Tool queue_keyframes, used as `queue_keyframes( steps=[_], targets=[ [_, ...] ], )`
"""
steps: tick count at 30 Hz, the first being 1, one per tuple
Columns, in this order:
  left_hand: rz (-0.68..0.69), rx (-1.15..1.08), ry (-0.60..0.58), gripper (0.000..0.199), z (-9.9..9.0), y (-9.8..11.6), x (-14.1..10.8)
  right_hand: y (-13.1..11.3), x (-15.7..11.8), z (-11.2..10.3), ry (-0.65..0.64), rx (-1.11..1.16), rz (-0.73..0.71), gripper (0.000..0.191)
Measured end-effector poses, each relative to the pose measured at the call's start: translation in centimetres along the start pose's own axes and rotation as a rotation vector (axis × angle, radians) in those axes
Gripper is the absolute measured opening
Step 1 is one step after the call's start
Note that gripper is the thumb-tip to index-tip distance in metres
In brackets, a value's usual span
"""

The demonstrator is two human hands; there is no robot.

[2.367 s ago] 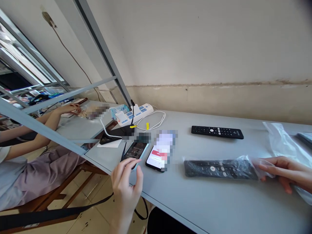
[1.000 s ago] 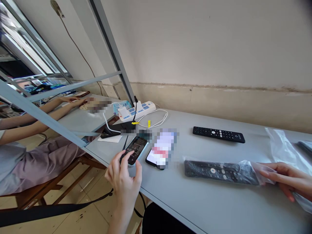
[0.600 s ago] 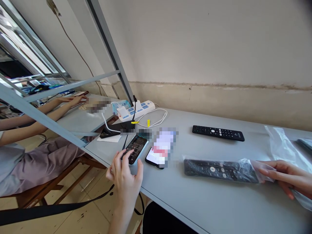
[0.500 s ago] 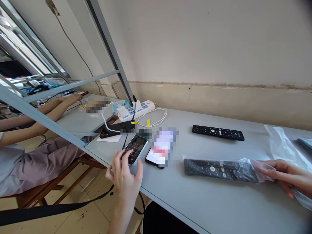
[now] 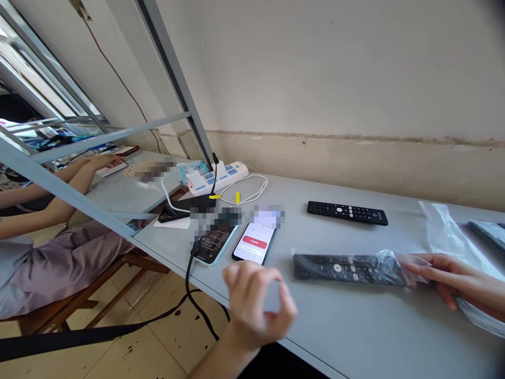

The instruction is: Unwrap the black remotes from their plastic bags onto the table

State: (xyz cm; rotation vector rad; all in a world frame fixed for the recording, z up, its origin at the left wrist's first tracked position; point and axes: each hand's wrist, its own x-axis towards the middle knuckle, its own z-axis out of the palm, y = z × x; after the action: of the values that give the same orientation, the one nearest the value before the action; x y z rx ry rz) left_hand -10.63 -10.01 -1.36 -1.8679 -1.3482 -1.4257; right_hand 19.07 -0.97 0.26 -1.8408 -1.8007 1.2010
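My right hand (image 5: 453,276) pinches the loose end of a clear plastic bag around a black remote control (image 5: 335,268), which lies flat on the table. My left hand (image 5: 258,305) hovers over the table's front edge with loosely curled fingers, the thumb apart from them and nothing held. Just beyond it lies a smartphone (image 5: 254,242) with a lit white screen and a red button. Left of that is a second phone (image 5: 213,245) with a dark screen. An unwrapped black remote control (image 5: 347,212) rests farther back.
A white power strip (image 5: 219,178) with a looped white cable (image 5: 256,197) stands by the wall. More clear plastic (image 5: 444,226) lies at the right, beside a dark wrapped item (image 5: 487,237). Left, past a metal frame (image 5: 130,134), another person's arms (image 5: 74,189) rest at an adjoining desk.
My left hand has left the dark-screened phone and moved right, in front of the lit phone, its fingers curling. My right hand keeps its hold on the bagged remote. The view shifted slightly.
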Motion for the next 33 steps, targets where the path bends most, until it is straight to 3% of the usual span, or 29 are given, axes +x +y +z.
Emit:
queue_keyframes(
  steps=[2, 4, 7, 10, 14, 17, 20, 24, 27, 33],
  targets=[
    [0.103, -0.124, -0.117, 0.003, 1.4, 2.0, 1.1, -0.5, -0.4, 0.1, 0.002, 0.004, -0.009, 0.065],
    [0.246, -0.193, -0.311, 0.012, 3.1, 3.4, 2.1, -0.7, -0.6, 0.1, 0.032, 0.049, 0.013, 0.064],
    [0.434, -0.079, -0.547, 0.049, 5.9, 4.3, 2.7, 0.0, -0.6, 0.2, 0.058, 0.16, 0.066, 0.062],
    [0.466, 0.039, -0.749, 0.063, 8.2, 4.3, 2.5, 1.0, -0.1, 0.1, -0.014, 0.325, 0.073, 0.055],
    [0.445, 0.072, -0.894, 0.055, 9.7, 4.3, 2.5, 1.5, 0.5, -0.3, -0.123, 0.557, 0.014, 0.049],
    [0.446, 0.048, -0.947, 0.055, 10.2, 4.1, 3.3, 1.0, 0.6, -0.7, -0.051, 0.584, 0.009, 0.043],
    [0.487, 0.016, -0.928, 0.058, 10.5, 3.5, 4.2, 0.6, 0.4, -0.8, 0.054, 0.544, 0.018, 0.037],
    [0.582, -0.038, -0.871, 0.056, 10.3, 2.8, 4.4, 0.1, 0.0, -0.2, 0.128, 0.418, 0.047, 0.046],
    [0.599, -0.079, -0.878, 0.057, 10.0, 2.6, 3.7, -0.5, -0.3, 0.2, 0.109, 0.345, 0.057, 0.05],
    [0.613, -0.122, -0.867, 0.053, 9.8, 2.9, 2.6, -1.1, -0.5, 0.5, -0.035, 0.256, -0.063, 0.048]
  ],
)
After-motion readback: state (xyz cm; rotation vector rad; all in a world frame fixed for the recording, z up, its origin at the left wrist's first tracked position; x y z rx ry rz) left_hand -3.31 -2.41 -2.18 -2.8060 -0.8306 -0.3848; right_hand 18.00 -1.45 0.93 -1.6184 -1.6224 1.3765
